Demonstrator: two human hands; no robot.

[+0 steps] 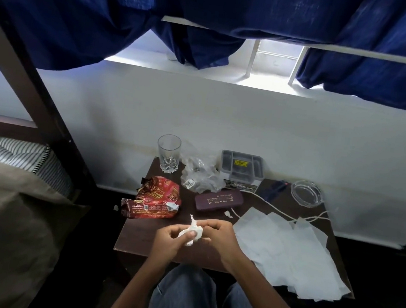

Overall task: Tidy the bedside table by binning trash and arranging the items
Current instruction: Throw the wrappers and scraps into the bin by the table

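A crumpled white wad [191, 231] of tissue is held between both hands, just above the near middle of the counter [141, 243]. Its long axis runs near to far, and a twisted tail points away toward the wall [226, 118], leaning a little left. The left hand [168, 239] has its grip closed round the near end, thumb pressed over the top. The right hand [222, 233] pinches the right side with curled fingers (how much tissue lies inside either palm is hidden).

Left of the hands, a crumpled red wrapper [156, 199] lies at the counter's left edge. Behind it a glass [168, 153] stands upright at the far left corner. Beside the glass is crumpled clear plastic [199, 175], then a grey tray [242, 166] against the wall. A maroon case [218, 199] lies in front of these, lengthwise left to right, with a small white scrap [228, 214] near its right end. A white cable [264, 202] trails rightward. Overlapping white sheets [287, 252] cover the right half and overhang the near edge. A clear ashtray [306, 193] sits at the far right corner.

The counter is dark wood, set against the white wall. Above it are a bright sill [181, 67] and blue curtains [73, 12]. At left is a bed [2, 128] with a striped pillow [15, 152], a beige blanket [10, 233] and a dark post [27, 83]. Knees [185, 298] in jeans show below.
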